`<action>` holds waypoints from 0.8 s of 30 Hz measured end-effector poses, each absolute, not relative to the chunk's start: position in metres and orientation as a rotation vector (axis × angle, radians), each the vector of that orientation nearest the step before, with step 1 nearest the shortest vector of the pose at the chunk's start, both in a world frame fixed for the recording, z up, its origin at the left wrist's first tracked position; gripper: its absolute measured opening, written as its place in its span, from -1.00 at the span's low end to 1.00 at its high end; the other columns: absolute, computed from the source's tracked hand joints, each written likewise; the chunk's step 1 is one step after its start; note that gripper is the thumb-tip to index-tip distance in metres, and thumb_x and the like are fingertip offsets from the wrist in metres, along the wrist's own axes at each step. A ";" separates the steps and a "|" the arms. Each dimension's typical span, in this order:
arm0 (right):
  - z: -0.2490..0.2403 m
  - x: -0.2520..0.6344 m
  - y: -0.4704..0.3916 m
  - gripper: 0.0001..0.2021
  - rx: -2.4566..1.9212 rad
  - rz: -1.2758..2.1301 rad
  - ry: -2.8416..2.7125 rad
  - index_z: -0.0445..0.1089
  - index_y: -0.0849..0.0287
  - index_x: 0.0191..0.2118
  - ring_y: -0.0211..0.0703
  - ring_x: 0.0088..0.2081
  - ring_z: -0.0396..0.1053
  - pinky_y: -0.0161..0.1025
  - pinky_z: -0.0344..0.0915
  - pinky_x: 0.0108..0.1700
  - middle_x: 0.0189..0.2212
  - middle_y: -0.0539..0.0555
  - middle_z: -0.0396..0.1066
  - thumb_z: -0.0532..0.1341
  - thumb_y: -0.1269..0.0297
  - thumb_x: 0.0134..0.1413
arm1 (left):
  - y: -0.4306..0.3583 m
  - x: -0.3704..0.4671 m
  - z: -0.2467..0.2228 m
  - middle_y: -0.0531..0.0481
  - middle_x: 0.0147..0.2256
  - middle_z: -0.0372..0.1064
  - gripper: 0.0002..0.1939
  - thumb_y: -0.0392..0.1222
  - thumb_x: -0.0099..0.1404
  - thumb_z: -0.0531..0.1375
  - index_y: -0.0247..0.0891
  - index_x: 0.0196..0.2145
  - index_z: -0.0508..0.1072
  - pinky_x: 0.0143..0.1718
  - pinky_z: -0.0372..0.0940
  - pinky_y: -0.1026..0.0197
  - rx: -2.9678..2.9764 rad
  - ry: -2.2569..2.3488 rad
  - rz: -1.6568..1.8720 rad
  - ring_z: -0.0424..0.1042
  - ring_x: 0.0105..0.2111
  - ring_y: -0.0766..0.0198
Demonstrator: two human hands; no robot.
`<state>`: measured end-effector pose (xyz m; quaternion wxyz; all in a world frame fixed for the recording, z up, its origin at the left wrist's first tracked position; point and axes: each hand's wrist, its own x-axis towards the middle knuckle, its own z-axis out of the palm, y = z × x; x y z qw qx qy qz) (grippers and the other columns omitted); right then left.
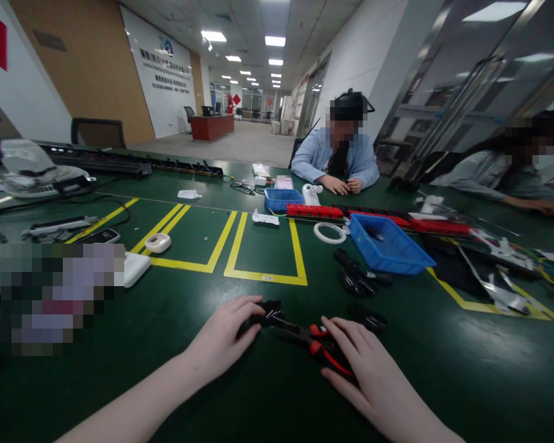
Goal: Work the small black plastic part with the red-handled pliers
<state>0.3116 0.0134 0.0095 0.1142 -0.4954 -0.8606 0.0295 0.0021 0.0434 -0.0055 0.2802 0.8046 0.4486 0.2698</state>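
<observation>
My left hand [228, 332] grips a black, shiny piece [272, 312], its fingers curled round the left end. Red-and-black pliers [321, 344] lie in front of me, with their jaws pointing left, close to the black piece; whether they touch it I cannot tell. My right hand [367, 369] rests over the handles of the pliers, thumb on the near side and fingers on the far side. Another black piece [369, 317] lies just beyond my right hand, and several more black parts [355, 274] are farther back.
A blue tray [390, 246] and a white ring [330, 233] stand at the back right, beside red strips [314, 211]. Yellow tape [265, 278] marks the green table. A white box [136, 269] is at left. A person [337, 147] sits across; another is at far right.
</observation>
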 end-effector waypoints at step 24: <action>0.015 0.292 0.014 -0.51 -1.178 0.144 -2.299 0.28 0.07 0.13 0.02 0.00 0.42 -0.03 0.45 0.01 -0.01 0.15 0.41 0.31 0.24 0.05 | 0.037 0.007 0.002 -0.02 -0.03 0.43 -0.68 -0.26 0.30 0.24 -0.13 0.01 0.37 0.05 0.31 -0.05 2.174 1.150 0.675 0.39 0.00 0.10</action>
